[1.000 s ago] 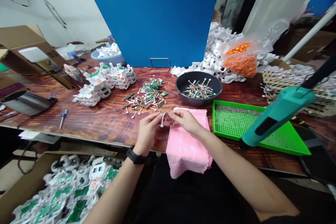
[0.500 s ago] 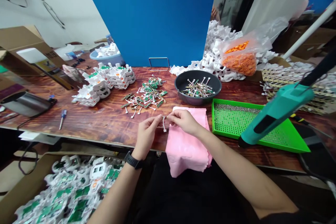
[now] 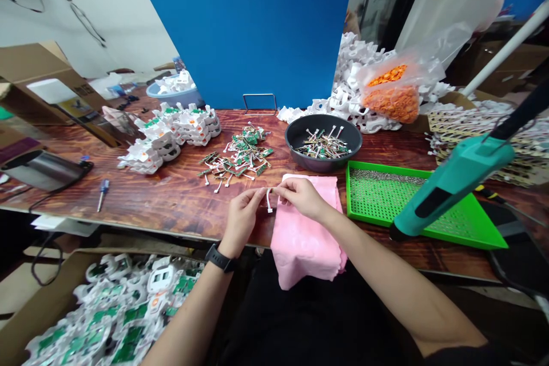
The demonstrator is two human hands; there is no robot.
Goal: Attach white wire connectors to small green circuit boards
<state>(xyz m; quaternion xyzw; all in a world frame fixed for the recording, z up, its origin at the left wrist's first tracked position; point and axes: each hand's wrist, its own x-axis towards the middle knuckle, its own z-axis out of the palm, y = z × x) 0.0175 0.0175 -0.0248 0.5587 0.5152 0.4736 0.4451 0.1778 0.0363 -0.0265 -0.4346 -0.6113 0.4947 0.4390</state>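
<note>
Between my two hands is a small circuit board with a short wire lead point(image 3: 269, 201) hanging down, a white connector at its lower end. My left hand point(image 3: 241, 214) pinches one end of the board and my right hand point(image 3: 302, 197) pinches the other. Fingertips mostly cover the board itself. Under my right hand lies a folded pink cloth point(image 3: 306, 240), draped over the table's front edge. Just beyond my hands is a loose pile of similar wired boards point(image 3: 246, 151). More of them fill a dark round bowl point(image 3: 295, 157) behind the cloth.
A green tray point(image 3: 463, 229) with small metal parts sits at right, a teal electric screwdriver point(image 3: 454, 183) hanging over it. White plastic housings point(image 3: 171, 137) are stacked at left near a screwdriver point(image 3: 103, 191). Below, a carton point(image 3: 64, 274) holds housings with boards. Orange parts point(image 3: 392, 103) sit bagged at back.
Both hands keep their pinch at nearly the same spot. The hanging lead has shifted very slightly and its connector sits a little higher.
</note>
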